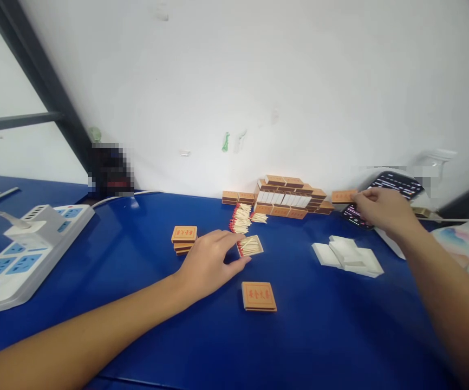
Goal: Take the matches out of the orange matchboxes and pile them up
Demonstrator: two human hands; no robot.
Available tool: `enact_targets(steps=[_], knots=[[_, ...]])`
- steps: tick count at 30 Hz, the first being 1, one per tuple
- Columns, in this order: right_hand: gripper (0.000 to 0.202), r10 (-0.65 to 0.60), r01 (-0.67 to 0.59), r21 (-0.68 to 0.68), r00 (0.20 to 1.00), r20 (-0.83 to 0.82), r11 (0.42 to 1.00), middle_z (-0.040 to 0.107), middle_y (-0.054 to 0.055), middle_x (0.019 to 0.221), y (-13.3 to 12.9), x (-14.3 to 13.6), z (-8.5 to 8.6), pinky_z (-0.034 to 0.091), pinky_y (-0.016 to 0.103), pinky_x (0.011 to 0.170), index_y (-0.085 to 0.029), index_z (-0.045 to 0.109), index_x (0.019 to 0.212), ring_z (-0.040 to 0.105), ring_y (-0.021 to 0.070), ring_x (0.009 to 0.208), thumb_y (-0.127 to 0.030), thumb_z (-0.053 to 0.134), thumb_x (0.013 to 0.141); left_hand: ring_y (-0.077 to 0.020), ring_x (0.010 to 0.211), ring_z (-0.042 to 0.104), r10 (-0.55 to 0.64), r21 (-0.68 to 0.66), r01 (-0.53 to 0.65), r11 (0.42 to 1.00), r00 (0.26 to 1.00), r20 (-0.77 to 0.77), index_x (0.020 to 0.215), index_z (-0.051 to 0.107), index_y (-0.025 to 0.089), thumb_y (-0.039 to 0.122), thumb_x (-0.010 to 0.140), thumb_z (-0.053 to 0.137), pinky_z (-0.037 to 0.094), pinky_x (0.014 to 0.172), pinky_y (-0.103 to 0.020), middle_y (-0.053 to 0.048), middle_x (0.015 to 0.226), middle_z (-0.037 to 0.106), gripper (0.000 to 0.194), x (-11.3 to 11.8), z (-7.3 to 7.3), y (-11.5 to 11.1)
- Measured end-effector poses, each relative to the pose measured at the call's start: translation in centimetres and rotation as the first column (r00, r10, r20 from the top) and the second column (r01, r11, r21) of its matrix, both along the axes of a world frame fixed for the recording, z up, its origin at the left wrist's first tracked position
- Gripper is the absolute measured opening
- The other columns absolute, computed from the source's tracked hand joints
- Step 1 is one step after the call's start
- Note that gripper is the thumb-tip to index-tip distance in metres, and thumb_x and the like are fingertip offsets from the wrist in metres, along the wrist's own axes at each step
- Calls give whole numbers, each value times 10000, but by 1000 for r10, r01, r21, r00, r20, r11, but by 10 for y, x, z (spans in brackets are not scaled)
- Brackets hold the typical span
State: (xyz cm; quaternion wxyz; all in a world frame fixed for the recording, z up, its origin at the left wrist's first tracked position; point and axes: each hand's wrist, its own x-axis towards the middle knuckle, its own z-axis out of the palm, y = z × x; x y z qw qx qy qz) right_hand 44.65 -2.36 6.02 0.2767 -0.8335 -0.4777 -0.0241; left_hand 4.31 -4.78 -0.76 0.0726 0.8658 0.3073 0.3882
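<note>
My left hand [214,257] has its thumb and fingers around the left end of a white matchbox tray [260,246] filled with red-tipped matches. My right hand [383,208] pinches the end of an orange matchbox cover [343,196] at the right, above the table and near a phone. Behind the tray lies a pile of loose matches [241,218]. Beside my left wrist, a small stack of matchboxes [184,234] is partly covered by the hand. Nearer to me lies another orange matchbox [259,296], lying flat.
Against the wall stands a stepped stack of matchboxes [285,211]. Several white empty trays [346,253] are heaped at the right, before a propped phone [397,184]. A white power strip [27,265] with a plugged-in charger sits at the left on the blue table [324,336].
</note>
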Motion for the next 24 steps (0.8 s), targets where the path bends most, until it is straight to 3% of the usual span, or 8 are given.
enact_targets(steps=[7, 12, 15, 20, 24], knots=[[243, -15, -14, -142, 980, -198, 990, 600, 58, 522, 22, 7, -11, 402, 275, 484, -152, 631, 671, 527, 147, 469, -212, 542, 889, -252, 969, 748, -63, -1, 63, 998, 998, -17, 1213, 705, 168, 306, 903, 795, 633, 862, -429, -76, 1094, 788, 351, 0, 0, -1], [116, 30, -61, -97, 954, -298, 993, 729, 105, 814, 29, 15, -32, 500, 233, 499, -143, 639, 883, 613, 135, 562, -219, 570, 940, -260, 979, 748, -74, 1, 74, 997, 997, -29, 1202, 699, 167, 291, 895, 803, 631, 861, -434, -77, 1120, 791, 347, 1, -1, -1], [169, 31, -64, -101, 953, -300, 993, 762, 123, 915, 28, 19, -41, 516, 235, 487, -149, 646, 940, 645, 145, 583, -307, 593, 970, -260, 993, 744, -72, 12, 72, 997, 997, -29, 1223, 692, 168, 298, 901, 798, 630, 875, -439, -75, 1142, 788, 363, 1, -1, -1], [317, 2, -43, -174, 973, -233, 984, 746, 106, 706, 20, 16, -39, 458, 259, 446, -144, 702, 837, 624, 172, 502, -433, 645, 953, -253, 993, 739, -77, 12, 77, 997, 997, -31, 1225, 692, 166, 306, 902, 797, 631, 878, -437, -76, 1135, 787, 367, 0, -1, -1], [362, -33, -8, -202, 979, -200, 979, 733, 115, 634, 19, 15, -35, 479, 295, 496, -146, 705, 736, 620, 189, 482, -439, 652, 940, -250, 980, 739, -84, 23, 85, 996, 996, -37, 1223, 692, 161, 305, 910, 787, 634, 848, -430, -79, 1123, 786, 357, 0, 0, -3]])
